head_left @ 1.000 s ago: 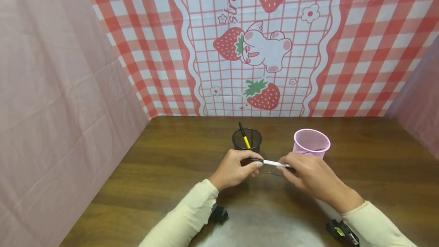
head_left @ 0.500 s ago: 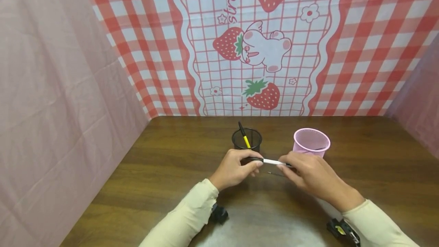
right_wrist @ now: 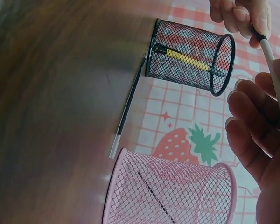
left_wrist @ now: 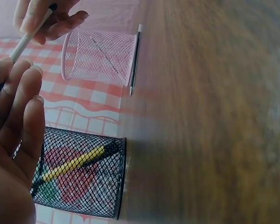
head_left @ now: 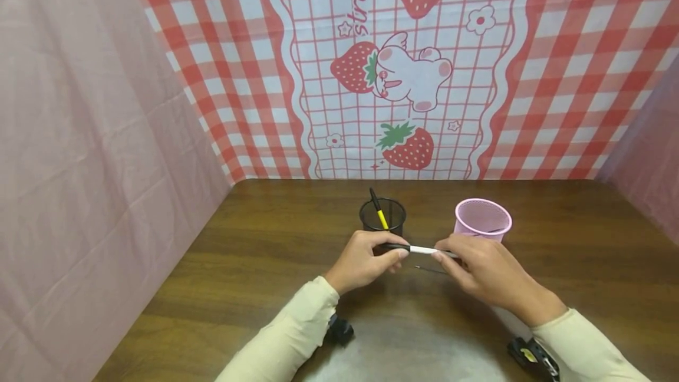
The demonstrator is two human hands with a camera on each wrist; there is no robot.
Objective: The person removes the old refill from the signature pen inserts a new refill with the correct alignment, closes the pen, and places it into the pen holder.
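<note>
Held level between both hands is a white and black pen (head_left: 422, 250), in front of the two cups in the head view. My left hand (head_left: 366, 261) pinches its black end with thumb and fingers. At the other end, my right hand (head_left: 485, 267) pinches the pen where the white barrel meets a dark part, largely covered by the fingers. Below the pen, a thin pen refill (head_left: 428, 269) lies on the table; its dark tube and whitish end show in the right wrist view, where the refill (right_wrist: 129, 105) stretches between the cups.
A black mesh cup (head_left: 396, 231) holds a yellow and black pen (head_left: 379, 211). To its right stands a pink mesh cup (head_left: 483, 234) with a thin dark stick (right_wrist: 154, 193) inside. A checked strawberry cloth (head_left: 254, 75) hangs behind the wooden table (head_left: 239, 252).
My right hand has shifted slightly to the right at its end of the pen. The left hand keeps its grip, and the cups and refill stay put.
</note>
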